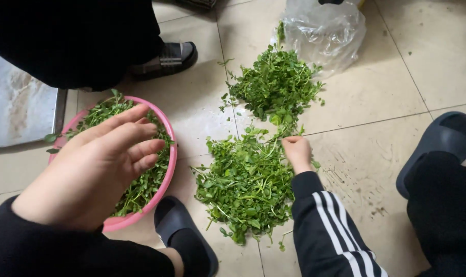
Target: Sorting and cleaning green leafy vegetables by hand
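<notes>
My left hand [97, 169] hovers over a pink bowl [170, 166] of leafy green sprigs [140, 191], fingers apart, palm down, holding nothing. My right hand [297, 152], in a black sleeve with white stripes, reaches to the far edge of the nearer heap of greens [245, 184] on the tiled floor. Its fingers are closed on a few stems there. A second heap of greens [276, 84] lies just beyond it, spilling from a clear plastic bag [325, 33].
Another person stands at the top left in black trousers, with one dark shoe [169, 59] next to the bowl. My black slippers are at bottom centre [184, 231] and at the right [438, 141]. A grey metal sheet [17, 102] lies at the left edge.
</notes>
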